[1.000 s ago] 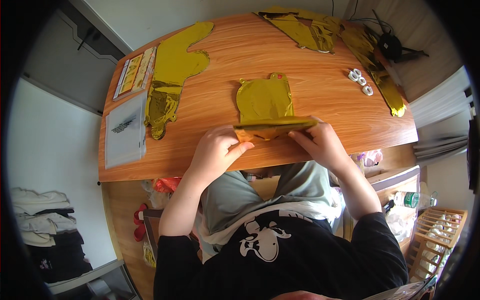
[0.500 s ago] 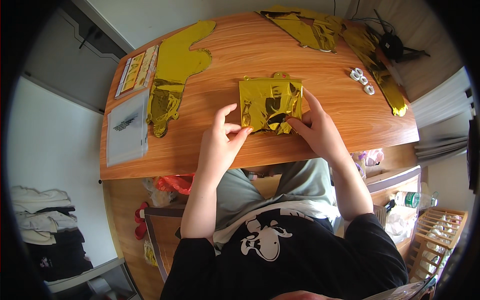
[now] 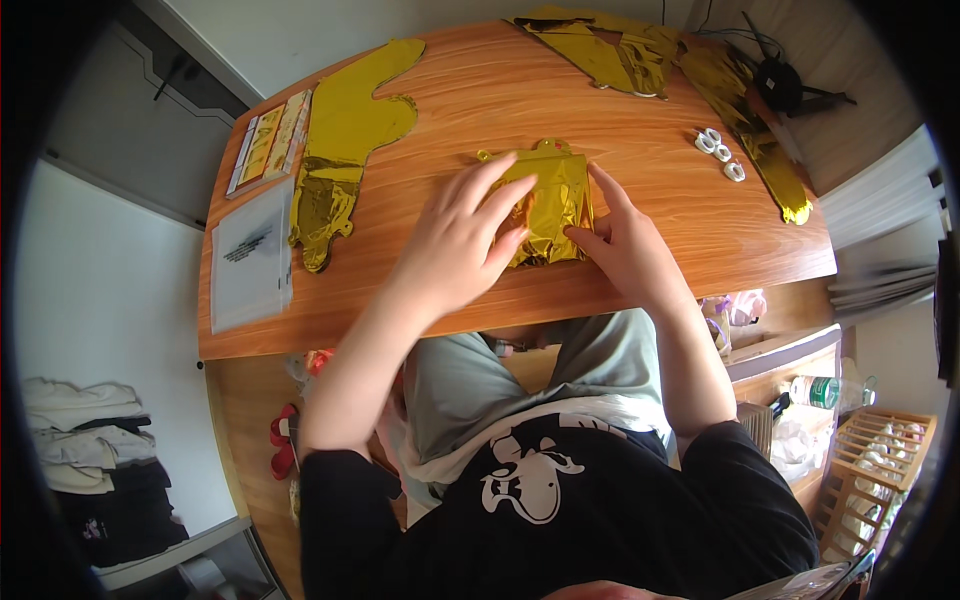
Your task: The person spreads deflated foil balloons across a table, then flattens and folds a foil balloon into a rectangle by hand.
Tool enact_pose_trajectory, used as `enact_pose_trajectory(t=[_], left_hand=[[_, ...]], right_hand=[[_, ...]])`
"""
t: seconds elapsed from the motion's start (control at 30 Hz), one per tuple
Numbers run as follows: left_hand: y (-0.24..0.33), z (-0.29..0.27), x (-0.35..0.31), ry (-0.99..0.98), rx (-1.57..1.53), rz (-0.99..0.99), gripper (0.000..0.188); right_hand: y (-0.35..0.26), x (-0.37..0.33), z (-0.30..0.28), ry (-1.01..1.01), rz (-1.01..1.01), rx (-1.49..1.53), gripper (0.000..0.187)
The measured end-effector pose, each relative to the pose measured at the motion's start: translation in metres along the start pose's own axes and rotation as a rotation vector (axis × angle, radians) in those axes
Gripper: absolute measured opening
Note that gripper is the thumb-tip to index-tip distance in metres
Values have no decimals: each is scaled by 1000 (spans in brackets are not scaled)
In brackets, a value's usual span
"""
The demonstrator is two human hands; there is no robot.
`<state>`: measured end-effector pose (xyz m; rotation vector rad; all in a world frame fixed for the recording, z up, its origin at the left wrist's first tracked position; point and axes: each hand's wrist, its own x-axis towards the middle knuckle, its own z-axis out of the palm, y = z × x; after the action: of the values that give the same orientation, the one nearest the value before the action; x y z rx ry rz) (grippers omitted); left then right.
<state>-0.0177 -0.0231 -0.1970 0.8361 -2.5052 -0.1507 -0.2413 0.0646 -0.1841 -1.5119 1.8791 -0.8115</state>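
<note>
In front of me on the wooden table [image 3: 420, 240] lies a folded gold foil balloon [image 3: 562, 205], flattened into a roughly square packet with small tabs at its far edge. My left hand [image 3: 462, 235] is over the packet's left part, fingers spread apart, hiding that side; whether its fingertips touch the foil I cannot tell. Along the right edge rests my right hand [image 3: 628, 240]. Its index finger stretches toward the far corner, and the thumb lies on the foil's near right part, apart from the index finger.
Left of the packet lies a larger flat gold foil balloon [image 3: 345, 130], beside a clear plastic sleeve [image 3: 250, 290] and a printed sheet [image 3: 268, 145]. More gold foil [image 3: 640, 60] spreads along the far right. White rolls [image 3: 712, 145] and a black router [image 3: 778, 82] are at the right.
My left hand has moved from the packet's near left corner up and over its left part, opening its fingers. My right hand stays nearly in place at the right edge.
</note>
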Motion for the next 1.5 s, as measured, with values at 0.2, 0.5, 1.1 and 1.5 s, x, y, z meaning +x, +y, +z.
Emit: enact_pose_trajectory(t=[0.2, 0.5, 1.1, 1.5], left_hand=[[-38, 35, 27, -383, 53, 246, 75], [-42, 44, 24, -357, 90, 272, 77], [-41, 41, 26, -366, 77, 266, 94], [-40, 42, 27, -402, 113, 264, 93]], right_hand=[[6, 0, 4, 21, -22, 69, 79], [27, -20, 5, 178, -117, 258, 76], [34, -22, 2, 162, -201, -113, 52], [33, 47, 1, -114, -596, -575, 80]])
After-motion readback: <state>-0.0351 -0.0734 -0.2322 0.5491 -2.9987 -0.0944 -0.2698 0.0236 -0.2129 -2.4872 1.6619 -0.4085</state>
